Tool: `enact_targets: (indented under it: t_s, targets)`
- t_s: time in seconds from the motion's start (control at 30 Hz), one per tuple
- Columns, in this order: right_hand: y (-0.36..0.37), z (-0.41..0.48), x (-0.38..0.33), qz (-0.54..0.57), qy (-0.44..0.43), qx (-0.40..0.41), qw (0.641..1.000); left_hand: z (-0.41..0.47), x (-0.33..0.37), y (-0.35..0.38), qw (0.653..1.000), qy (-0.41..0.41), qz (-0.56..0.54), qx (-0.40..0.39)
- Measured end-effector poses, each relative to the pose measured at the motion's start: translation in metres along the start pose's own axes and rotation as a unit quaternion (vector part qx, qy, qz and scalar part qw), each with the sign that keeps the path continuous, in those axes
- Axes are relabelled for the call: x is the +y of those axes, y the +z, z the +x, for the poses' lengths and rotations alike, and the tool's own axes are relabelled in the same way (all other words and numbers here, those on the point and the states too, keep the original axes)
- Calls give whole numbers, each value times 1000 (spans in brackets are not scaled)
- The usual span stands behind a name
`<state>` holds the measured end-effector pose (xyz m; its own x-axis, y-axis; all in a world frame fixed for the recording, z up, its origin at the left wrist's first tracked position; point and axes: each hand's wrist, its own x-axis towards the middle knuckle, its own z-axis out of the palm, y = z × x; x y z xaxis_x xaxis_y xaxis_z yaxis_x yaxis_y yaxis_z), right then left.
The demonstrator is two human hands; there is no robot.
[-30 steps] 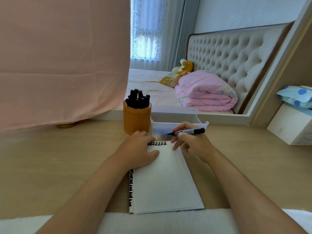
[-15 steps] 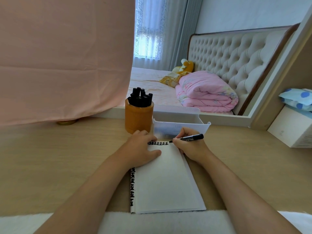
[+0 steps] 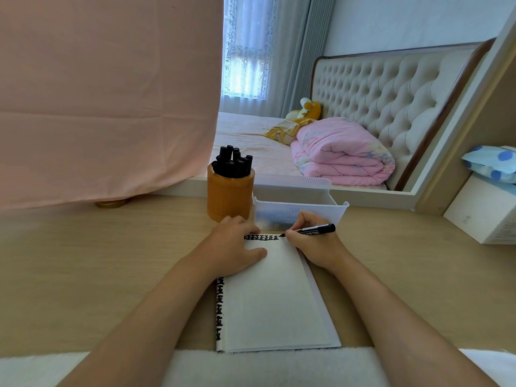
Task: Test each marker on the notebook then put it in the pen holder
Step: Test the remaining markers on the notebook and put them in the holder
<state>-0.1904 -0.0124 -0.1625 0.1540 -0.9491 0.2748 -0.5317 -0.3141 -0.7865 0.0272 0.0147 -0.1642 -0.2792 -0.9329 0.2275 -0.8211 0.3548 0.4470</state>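
An open white notebook (image 3: 273,300) lies on the wooden desk in front of me, with a row of black marks along its top edge. My left hand (image 3: 231,248) rests flat on the page's upper left. My right hand (image 3: 310,241) pinches a black marker (image 3: 315,229), whose uncapped tip touches the top edge of the page at the right end of the marks. Behind my left hand stands an orange pen holder (image 3: 230,195) with several black markers in it.
A translucent white plastic bin (image 3: 300,206) stands right of the pen holder, just behind my right hand. A white box (image 3: 483,216) sits at the desk's far right. Pink cloth (image 3: 106,93) hangs at the back left, and a mirror shows a bed.
My right hand lowered the marker from above the bin to the page, and its tip now touches the notebook's top edge. My left hand stayed on the page.
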Motion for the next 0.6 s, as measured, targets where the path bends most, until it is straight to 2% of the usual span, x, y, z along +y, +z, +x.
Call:
enact_targets:
  t_s: [0.23, 0.6]
  targets:
    - [-2, 1, 0, 7, -1, -36, 999, 0, -1, 0, 1000, -1, -5, 2]
    - [-3, 0, -1, 18, 0, -18, 1000, 0, 0, 0, 1000, -3, -3, -1]
